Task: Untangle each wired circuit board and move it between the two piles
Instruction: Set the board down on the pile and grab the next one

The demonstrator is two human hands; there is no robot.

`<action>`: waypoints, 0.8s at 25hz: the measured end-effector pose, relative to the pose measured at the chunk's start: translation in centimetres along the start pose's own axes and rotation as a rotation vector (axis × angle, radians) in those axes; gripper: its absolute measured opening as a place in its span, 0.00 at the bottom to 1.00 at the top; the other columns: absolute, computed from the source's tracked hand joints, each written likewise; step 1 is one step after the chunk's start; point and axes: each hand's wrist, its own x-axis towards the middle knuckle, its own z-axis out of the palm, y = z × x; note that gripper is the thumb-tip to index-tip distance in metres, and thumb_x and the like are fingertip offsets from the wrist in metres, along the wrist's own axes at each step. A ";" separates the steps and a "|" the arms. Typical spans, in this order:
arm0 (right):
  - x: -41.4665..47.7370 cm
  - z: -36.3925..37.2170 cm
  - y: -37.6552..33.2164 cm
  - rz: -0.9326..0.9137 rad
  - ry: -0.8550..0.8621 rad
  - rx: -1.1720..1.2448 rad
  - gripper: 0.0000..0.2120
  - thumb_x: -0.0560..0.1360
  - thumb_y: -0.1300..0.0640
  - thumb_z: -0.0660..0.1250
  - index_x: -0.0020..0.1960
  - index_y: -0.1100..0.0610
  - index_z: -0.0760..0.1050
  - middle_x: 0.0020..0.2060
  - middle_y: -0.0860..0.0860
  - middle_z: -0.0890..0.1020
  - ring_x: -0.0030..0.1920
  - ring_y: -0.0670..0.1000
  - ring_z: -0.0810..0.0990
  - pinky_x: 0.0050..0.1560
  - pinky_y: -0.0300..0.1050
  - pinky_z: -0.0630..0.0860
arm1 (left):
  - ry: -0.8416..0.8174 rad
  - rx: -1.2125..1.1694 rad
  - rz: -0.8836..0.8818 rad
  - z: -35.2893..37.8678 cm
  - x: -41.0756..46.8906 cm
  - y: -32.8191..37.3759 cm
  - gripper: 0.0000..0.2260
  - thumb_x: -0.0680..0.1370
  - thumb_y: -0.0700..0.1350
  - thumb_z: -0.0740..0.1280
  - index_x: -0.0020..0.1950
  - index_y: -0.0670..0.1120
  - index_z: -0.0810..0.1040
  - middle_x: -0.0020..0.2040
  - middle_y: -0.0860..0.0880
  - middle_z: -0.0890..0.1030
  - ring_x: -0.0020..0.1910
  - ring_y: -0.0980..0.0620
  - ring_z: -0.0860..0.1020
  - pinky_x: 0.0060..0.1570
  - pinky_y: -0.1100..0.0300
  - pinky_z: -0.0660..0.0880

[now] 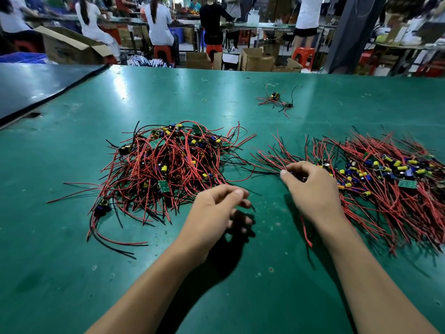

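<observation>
On the green counter (240, 273), the right hand (310, 186) pinches thin wires at the near-left edge of the right pile (385, 179). The left hand (216, 213) hangs between the piles, fingers (237, 192) loosely curled, holding nothing clear. The tangled left pile (166, 165) lies just beyond.

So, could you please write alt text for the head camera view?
Two bare hands work over a green table: the right hand pinches wires at the edge of the right pile, the left hand hovers half-closed beside the tangled left pile. A few boards lie farther back.
</observation>
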 end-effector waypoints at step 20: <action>-2.4 3.2 -1.5 -0.129 -0.209 0.008 0.15 0.76 0.52 0.73 0.61 0.54 0.82 0.52 0.50 0.83 0.39 0.42 0.79 0.43 0.31 0.69 | 0.260 -0.035 0.083 -0.5 0.0 0.5 0.13 0.80 0.32 0.61 0.63 0.43 0.70 0.53 0.42 0.76 0.30 0.45 0.82 0.31 0.56 0.80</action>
